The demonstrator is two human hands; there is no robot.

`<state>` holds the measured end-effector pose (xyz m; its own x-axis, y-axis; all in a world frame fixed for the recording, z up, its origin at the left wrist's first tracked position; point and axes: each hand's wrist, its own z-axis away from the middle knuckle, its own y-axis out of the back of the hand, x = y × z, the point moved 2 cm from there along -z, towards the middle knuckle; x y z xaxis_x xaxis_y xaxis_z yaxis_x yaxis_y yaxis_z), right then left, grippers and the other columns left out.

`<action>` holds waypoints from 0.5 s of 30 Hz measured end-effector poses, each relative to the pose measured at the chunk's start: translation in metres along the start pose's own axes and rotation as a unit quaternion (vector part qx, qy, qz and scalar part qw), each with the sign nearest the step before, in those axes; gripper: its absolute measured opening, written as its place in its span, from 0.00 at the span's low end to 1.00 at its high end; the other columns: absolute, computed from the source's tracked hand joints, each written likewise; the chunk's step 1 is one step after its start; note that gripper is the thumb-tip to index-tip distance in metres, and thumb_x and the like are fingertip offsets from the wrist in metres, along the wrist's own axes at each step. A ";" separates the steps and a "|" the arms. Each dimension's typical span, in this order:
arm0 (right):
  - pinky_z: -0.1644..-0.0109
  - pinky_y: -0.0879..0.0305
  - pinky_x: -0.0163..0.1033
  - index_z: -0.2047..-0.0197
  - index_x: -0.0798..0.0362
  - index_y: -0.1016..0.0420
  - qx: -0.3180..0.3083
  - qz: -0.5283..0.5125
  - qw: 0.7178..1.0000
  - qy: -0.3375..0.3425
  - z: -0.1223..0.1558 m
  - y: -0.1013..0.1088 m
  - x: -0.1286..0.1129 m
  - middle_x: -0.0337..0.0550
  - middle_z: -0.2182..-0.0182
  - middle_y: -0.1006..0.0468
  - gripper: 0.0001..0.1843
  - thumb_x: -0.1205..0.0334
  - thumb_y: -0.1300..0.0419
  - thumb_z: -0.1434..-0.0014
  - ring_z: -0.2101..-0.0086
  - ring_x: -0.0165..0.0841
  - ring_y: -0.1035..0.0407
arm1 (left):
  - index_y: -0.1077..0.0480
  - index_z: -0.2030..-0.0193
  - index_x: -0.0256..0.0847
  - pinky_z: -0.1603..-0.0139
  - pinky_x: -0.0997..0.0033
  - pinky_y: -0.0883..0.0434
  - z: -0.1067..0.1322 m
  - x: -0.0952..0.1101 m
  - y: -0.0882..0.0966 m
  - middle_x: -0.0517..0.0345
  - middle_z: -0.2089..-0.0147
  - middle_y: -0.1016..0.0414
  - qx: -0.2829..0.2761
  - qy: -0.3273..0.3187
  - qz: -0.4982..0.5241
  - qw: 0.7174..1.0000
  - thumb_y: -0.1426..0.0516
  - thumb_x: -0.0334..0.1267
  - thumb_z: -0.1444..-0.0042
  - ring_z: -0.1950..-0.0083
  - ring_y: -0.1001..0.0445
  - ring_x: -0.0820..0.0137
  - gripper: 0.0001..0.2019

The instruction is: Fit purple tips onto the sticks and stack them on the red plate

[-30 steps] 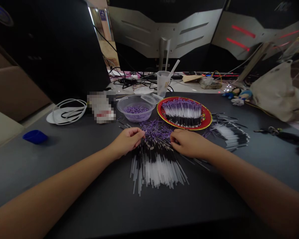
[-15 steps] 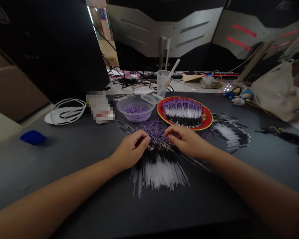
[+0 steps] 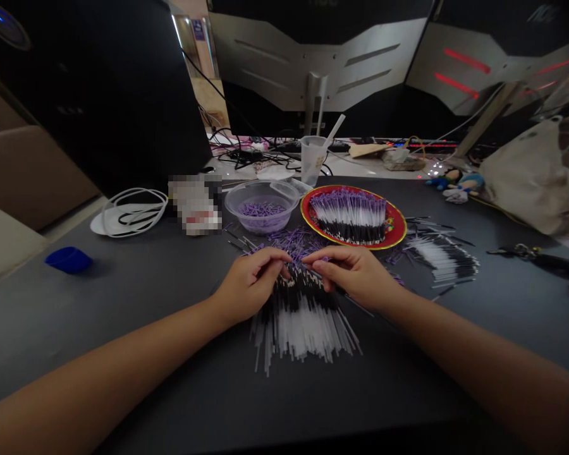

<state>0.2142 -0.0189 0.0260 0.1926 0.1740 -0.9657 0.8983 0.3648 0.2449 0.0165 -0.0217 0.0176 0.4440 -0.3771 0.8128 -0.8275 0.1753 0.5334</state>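
My left hand (image 3: pixel 253 282) and my right hand (image 3: pixel 353 273) nearly meet fingertip to fingertip. Both have the thumb and index finger drawn together in a pinch; whatever sits in them is too small to make out. Under the hands lies a fanned bundle of thin sticks (image 3: pixel 308 328), black toward the far end and clear white toward me, with light tips. Just beyond the fingers is a loose heap of small purple pieces (image 3: pixel 289 239). A clear plastic bowl (image 3: pixel 260 225) behind it holds more of them. To its right, a red plate (image 3: pixel 401 227) carries rows of sticks with purple ends.
More black-and-white sticks (image 3: pixel 443 258) lie to the right, near keys (image 3: pixel 519 251) and small dolls (image 3: pixel 455 182). A blue cup-like object (image 3: pixel 69 260) and a coiled white cable (image 3: pixel 135 213) are on the left. A plastic cup (image 3: pixel 312 161) with a straw stands before the monitors (image 3: pixel 320 57).
My right hand has moved left and my left fingertips have reached inward, so the gap between the hands has narrowed. The view has shifted slightly.
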 end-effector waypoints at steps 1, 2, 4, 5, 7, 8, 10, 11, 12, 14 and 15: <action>0.75 0.39 0.33 0.59 0.53 0.22 -0.001 0.005 1.000 0.005 0.000 0.000 0.000 0.38 0.75 0.25 0.12 0.57 0.40 0.43 0.79 0.25 0.35 | 0.31 0.54 0.40 0.69 0.75 0.32 0.000 -0.001 -0.001 0.57 0.64 0.24 -0.008 0.006 0.009 1.000 0.53 0.39 0.38 0.73 0.30 0.75 0.13; 0.75 0.39 0.33 0.59 0.52 0.22 -0.002 0.006 1.000 0.006 0.000 0.000 0.000 0.37 0.76 0.26 0.12 0.57 0.40 0.43 0.78 0.25 0.35 | 0.31 0.53 0.40 0.70 0.76 0.32 0.000 -0.001 -0.001 0.56 0.62 0.24 -0.013 0.010 0.019 1.000 0.53 0.39 0.38 0.74 0.31 0.76 0.13; 0.74 0.38 0.34 0.59 0.52 0.22 0.001 -0.006 1.000 0.004 0.000 0.000 0.000 0.37 0.76 0.25 0.11 0.58 0.40 0.44 0.79 0.25 0.34 | 0.31 0.52 0.40 0.70 0.76 0.31 0.000 -0.003 -0.002 0.55 0.59 0.23 -0.016 0.006 0.025 1.000 0.51 0.40 0.38 0.73 0.30 0.76 0.13; 0.74 0.37 0.34 0.59 0.52 0.23 0.005 -0.020 1.000 0.003 0.000 -0.001 0.000 0.38 0.75 0.24 0.11 0.58 0.40 0.44 0.79 0.25 0.33 | 0.31 0.52 0.40 0.69 0.75 0.31 -0.001 -0.004 -0.002 0.55 0.59 0.23 -0.013 0.004 0.017 1.000 0.50 0.40 0.39 0.72 0.30 0.75 0.13; 0.73 0.35 0.35 0.59 0.52 0.24 0.016 -0.053 0.998 0.009 0.000 -0.001 -0.001 0.40 0.69 0.21 0.10 0.59 0.39 0.44 0.79 0.24 0.32 | 0.29 0.54 0.40 0.68 0.75 0.31 -0.003 -0.004 0.000 0.57 0.63 0.23 -0.007 -0.002 -0.018 1.000 0.47 0.42 0.41 0.72 0.29 0.74 0.12; 0.73 0.34 0.35 0.60 0.52 0.24 0.021 -0.066 0.997 0.015 0.001 0.000 -0.002 0.41 0.67 0.21 0.10 0.59 0.39 0.44 0.78 0.24 0.32 | 0.28 0.56 0.40 0.68 0.75 0.32 -0.003 -0.004 0.001 0.58 0.66 0.24 -0.004 -0.010 -0.046 0.999 0.46 0.43 0.41 0.72 0.30 0.74 0.12; 0.72 0.33 0.35 0.61 0.52 0.25 0.024 -0.077 0.996 0.030 0.002 0.001 -0.005 0.42 0.66 0.21 0.09 0.59 0.40 0.43 0.77 0.25 0.30 | 0.27 0.61 0.39 0.66 0.74 0.33 -0.005 -0.002 0.003 0.58 0.69 0.25 -0.005 -0.043 -0.109 0.993 0.47 0.44 0.40 0.70 0.30 0.73 0.12; 0.72 0.33 0.35 0.61 0.52 0.25 0.023 -0.076 0.996 0.038 0.002 0.001 -0.007 0.41 0.68 0.21 0.09 0.58 0.41 0.42 0.76 0.26 0.29 | 0.27 0.63 0.39 0.64 0.74 0.33 -0.005 0.000 0.004 0.58 0.69 0.26 -0.009 -0.068 -0.136 0.988 0.48 0.43 0.39 0.68 0.30 0.73 0.12; 0.71 0.33 0.35 0.61 0.52 0.24 0.023 -0.072 0.996 0.045 0.003 0.002 -0.009 0.40 0.70 0.21 0.09 0.58 0.41 0.41 0.75 0.26 0.29 | 0.27 0.63 0.39 0.62 0.73 0.33 -0.005 0.002 0.005 0.57 0.68 0.26 -0.014 -0.093 -0.157 0.983 0.49 0.42 0.38 0.66 0.30 0.72 0.13; 0.70 0.33 0.35 0.59 0.53 0.25 0.033 -0.062 0.996 0.052 0.004 0.004 -0.012 0.38 0.76 0.23 0.10 0.57 0.43 0.40 0.75 0.27 0.29 | 0.28 0.63 0.39 0.60 0.72 0.34 -0.005 0.003 0.005 0.57 0.67 0.27 -0.029 -0.130 -0.185 0.974 0.51 0.41 0.37 0.64 0.30 0.71 0.13; 0.70 0.33 0.35 0.59 0.53 0.25 0.040 -0.060 0.996 0.054 0.004 0.005 -0.013 0.37 0.78 0.24 0.10 0.57 0.44 0.39 0.76 0.27 0.29 | 0.29 0.62 0.39 0.60 0.72 0.34 -0.004 0.004 0.004 0.56 0.67 0.27 -0.040 -0.140 -0.196 0.970 0.52 0.41 0.36 0.64 0.30 0.71 0.13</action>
<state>0.2176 -0.0233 0.0398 0.0425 0.2326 -0.9716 0.9419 0.3150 0.1167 0.0159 -0.0182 0.0240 0.5990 -0.6587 0.4553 -0.5807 0.0342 0.8134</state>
